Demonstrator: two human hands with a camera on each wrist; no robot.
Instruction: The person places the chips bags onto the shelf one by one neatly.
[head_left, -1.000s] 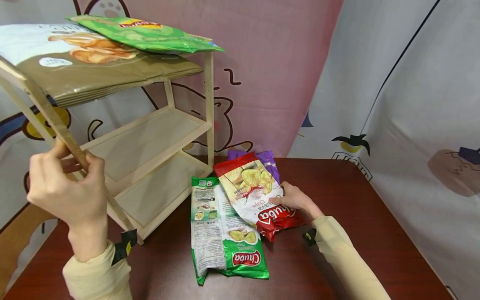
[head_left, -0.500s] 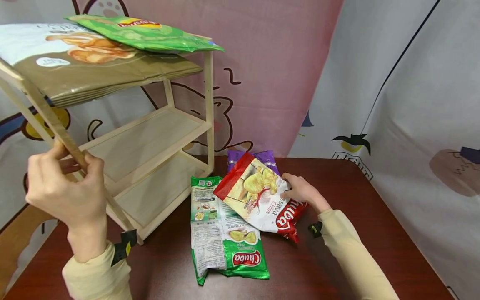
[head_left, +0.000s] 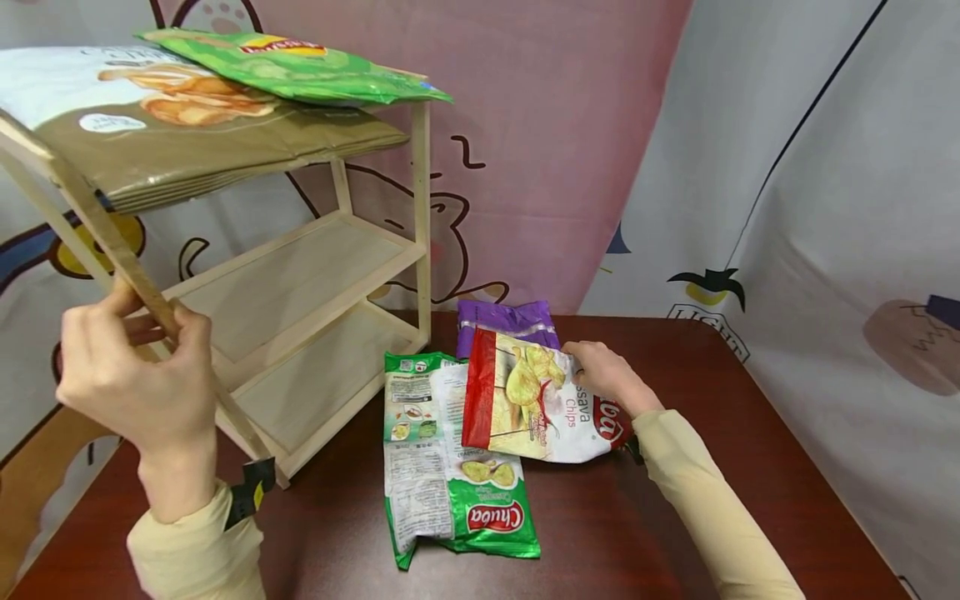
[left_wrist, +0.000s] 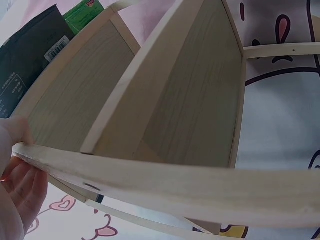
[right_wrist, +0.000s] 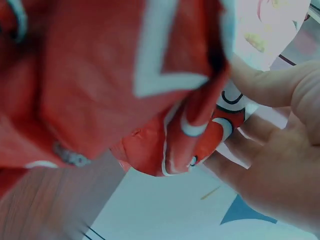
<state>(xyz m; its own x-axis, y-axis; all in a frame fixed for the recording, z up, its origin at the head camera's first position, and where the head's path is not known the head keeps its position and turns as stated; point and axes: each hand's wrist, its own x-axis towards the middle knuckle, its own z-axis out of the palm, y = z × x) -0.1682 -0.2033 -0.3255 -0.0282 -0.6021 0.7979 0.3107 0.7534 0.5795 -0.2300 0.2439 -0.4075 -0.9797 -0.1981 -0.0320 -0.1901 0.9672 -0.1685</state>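
My left hand [head_left: 138, 375] grips the front upright of a light wooden shelf rack [head_left: 300, 329] between thumb and fingers; the left wrist view shows the same hand [left_wrist: 22, 185] around the wood. With thumb and fingers, my right hand [head_left: 607, 375] pinches the upper edge of a red and white bag of cassava chips [head_left: 536, 408], its printed side toward me. In the right wrist view the red bag end [right_wrist: 115, 90] hangs beside my thumb. Partly beneath it in the head view lies a green chip bag [head_left: 457, 500], and behind it a purple bag [head_left: 506, 317].
On the rack's top lie a large brown and white chip bag [head_left: 225, 158] and a green chip bag [head_left: 300, 71]. The dark wooden table [head_left: 720, 400] meets hanging printed cloth [head_left: 540, 167] at the back and right.
My right hand has moved slightly right and turned the red chip bag, so its red end now stands at the left. More of the purple bag shows. The left hand keeps its place.
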